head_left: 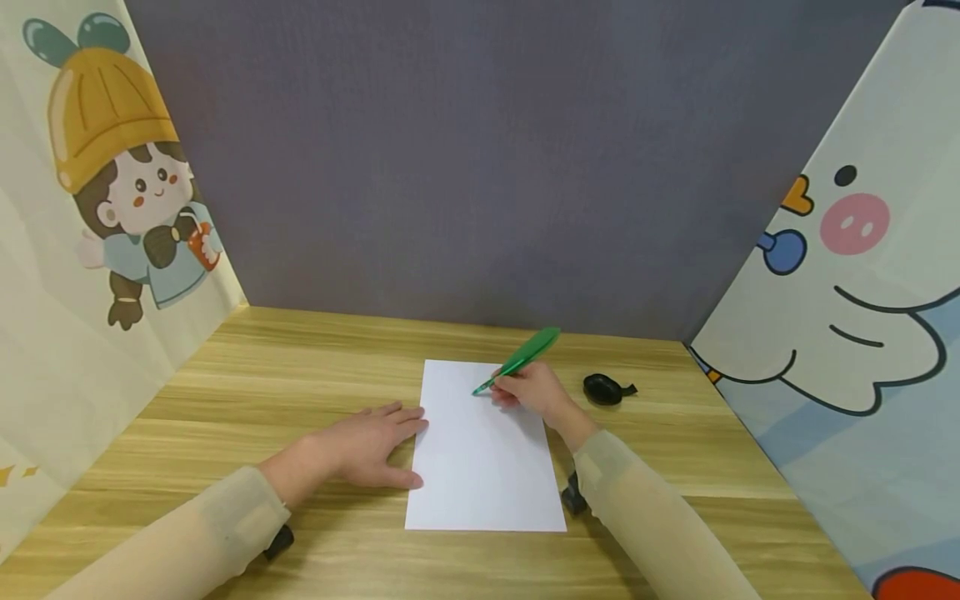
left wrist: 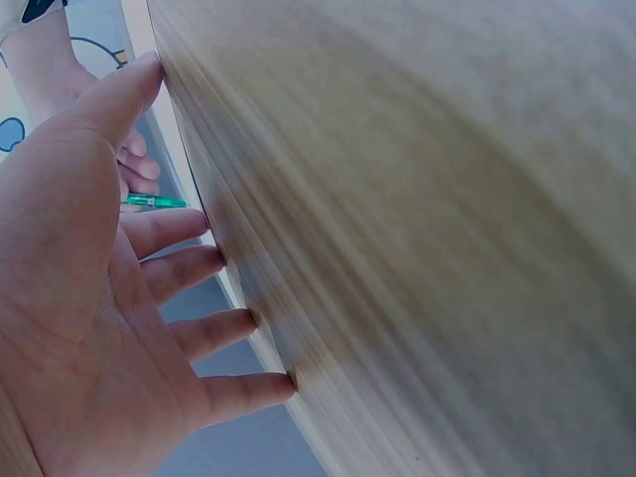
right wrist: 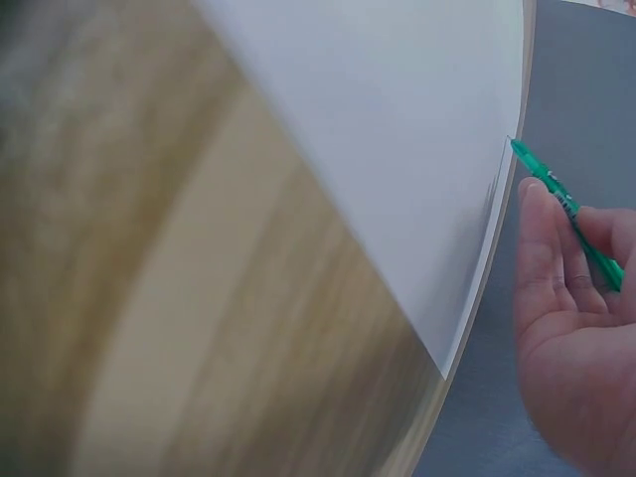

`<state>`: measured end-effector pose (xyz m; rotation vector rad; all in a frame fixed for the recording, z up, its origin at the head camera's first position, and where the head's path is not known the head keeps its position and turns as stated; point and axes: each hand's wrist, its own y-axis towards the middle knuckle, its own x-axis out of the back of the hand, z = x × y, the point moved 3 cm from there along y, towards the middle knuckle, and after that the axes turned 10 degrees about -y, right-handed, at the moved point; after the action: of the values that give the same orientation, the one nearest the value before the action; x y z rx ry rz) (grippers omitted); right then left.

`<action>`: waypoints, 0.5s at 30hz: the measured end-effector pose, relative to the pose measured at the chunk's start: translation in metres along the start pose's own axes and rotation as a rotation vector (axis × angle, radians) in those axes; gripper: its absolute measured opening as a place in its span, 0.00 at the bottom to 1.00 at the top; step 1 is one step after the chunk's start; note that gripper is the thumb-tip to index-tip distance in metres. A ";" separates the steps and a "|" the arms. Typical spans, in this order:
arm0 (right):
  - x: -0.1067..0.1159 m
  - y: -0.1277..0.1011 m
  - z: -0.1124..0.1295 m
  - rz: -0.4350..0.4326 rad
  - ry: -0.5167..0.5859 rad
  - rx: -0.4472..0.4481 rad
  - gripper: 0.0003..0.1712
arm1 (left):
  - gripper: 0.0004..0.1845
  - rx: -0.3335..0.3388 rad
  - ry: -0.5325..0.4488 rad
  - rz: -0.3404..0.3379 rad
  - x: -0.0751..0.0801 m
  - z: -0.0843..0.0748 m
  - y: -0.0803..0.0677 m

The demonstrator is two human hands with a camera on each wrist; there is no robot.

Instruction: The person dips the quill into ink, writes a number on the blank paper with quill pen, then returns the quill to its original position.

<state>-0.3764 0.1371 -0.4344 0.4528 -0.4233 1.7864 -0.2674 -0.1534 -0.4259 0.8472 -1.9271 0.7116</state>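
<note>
A white sheet of paper [head_left: 480, 467] lies on the wooden table in the head view. My right hand [head_left: 534, 390] pinches a green pen [head_left: 516, 363] topped with a leaf- or feather-shaped end, its tip at the upper part of the sheet. In the right wrist view the pen [right wrist: 559, 194] sits between thumb and fingers, with its point right at the paper [right wrist: 397, 119]. My left hand [head_left: 371, 446] rests with spread fingers along the sheet's left edge, thumb and fingertips on the edge. The left wrist view shows those fingers [left wrist: 189, 333] extended against the tabletop.
A small round black object with a short tail [head_left: 606, 389] lies right of the paper. The table [head_left: 315, 333] ends at a grey panel [head_left: 450, 167] behind, with cartoon-printed panels on the left [head_left: 45, 350] and right [head_left: 862, 350]. Black wrist devices show under both sleeves.
</note>
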 end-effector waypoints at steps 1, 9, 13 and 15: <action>0.000 0.000 0.000 0.001 -0.001 -0.001 0.14 | 0.51 0.000 0.000 0.000 0.000 0.000 0.000; -0.002 -0.002 0.001 0.016 -0.007 0.005 0.15 | 0.51 0.002 0.002 0.006 0.000 0.000 0.000; -0.003 -0.004 0.003 0.024 -0.024 0.013 0.14 | 0.51 0.004 0.002 0.007 0.000 0.001 0.000; -0.004 -0.004 0.003 0.025 -0.030 0.020 0.14 | 0.51 0.004 0.003 0.006 0.000 0.001 0.000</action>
<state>-0.3716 0.1331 -0.4333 0.4907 -0.4342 1.8111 -0.2678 -0.1534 -0.4265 0.8428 -1.9271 0.7202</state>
